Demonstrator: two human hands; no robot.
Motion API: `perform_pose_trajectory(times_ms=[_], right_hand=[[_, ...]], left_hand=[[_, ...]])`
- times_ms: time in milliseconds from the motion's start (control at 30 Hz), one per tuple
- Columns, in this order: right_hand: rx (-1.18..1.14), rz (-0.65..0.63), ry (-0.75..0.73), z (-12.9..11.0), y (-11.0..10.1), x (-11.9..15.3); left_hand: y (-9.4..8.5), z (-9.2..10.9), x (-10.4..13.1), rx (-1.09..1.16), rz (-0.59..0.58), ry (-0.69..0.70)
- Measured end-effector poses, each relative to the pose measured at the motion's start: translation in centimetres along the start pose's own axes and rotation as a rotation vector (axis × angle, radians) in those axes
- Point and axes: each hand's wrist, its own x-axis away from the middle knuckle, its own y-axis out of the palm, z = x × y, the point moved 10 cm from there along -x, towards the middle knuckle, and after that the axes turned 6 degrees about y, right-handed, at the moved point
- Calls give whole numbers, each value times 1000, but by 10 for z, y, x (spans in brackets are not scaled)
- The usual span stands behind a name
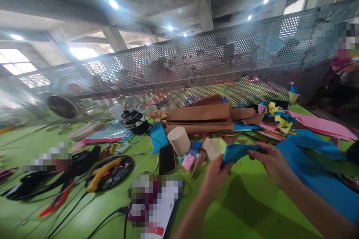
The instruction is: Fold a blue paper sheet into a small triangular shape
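Observation:
A small folded piece of blue paper (237,153) is held between my two hands above the green table. My left hand (215,174) grips its lower left end, with the fingers closed on it. At the upper right end my right hand (266,157) pinches the paper between thumb and fingers. Large blue sheets (314,168) lie on the table to the right of my right hand. Just behind my left hand are crumpled cream paper (211,148) and a small pink and blue packet (191,155).
A white roll (178,141) and a black phone (166,160) lie left of my hands. Brown paper (199,115) is stacked behind. Farther left are a yellow glue gun (102,174), cables and a fan (64,105). A perforated metal screen (179,63) stands at the back.

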Motion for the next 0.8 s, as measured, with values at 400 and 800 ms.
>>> perform_pose_trajectory(times_ms=[400,800], right_hand=[[-132,96,95,0,-27,-6],[-57,-198,-46,-26,-29,-5]], left_hand=[[0,12,0,-40,-108,50],[-15,-8,-7,245,-22,-78]])
